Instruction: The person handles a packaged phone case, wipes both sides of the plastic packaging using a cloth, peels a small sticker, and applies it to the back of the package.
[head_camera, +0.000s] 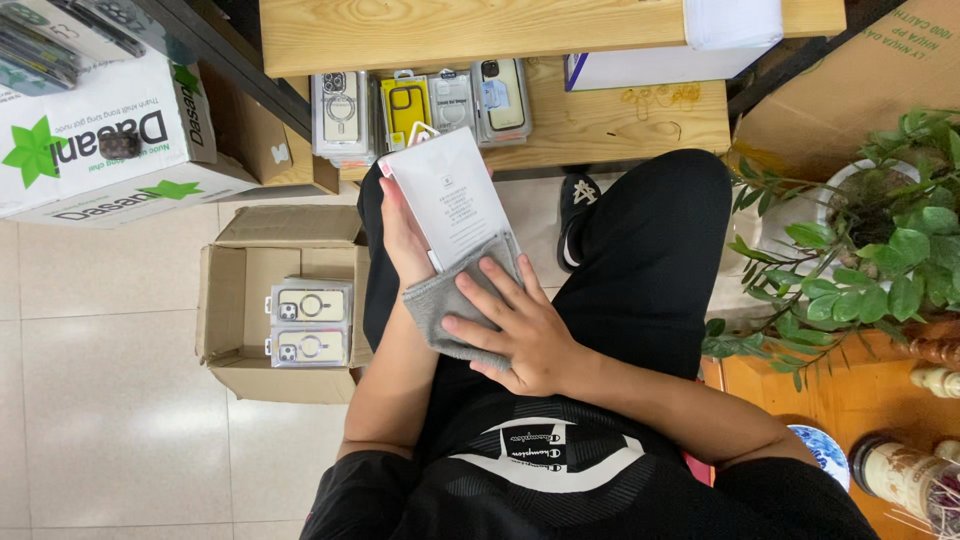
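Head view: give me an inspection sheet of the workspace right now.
Surface: pale tiled floor; wooden shelf ahead.
Job's things: white phone-case package over the lap; grey cloth against its lower end.
Clutter: open cardboard box holding two packaged phone cases; more packaged cases on the shelf.
Grippers: left hand holds the package; right hand presses the cloth.
Cables: nothing seen.
Surroundings: potted plant at right, printed carton at left.
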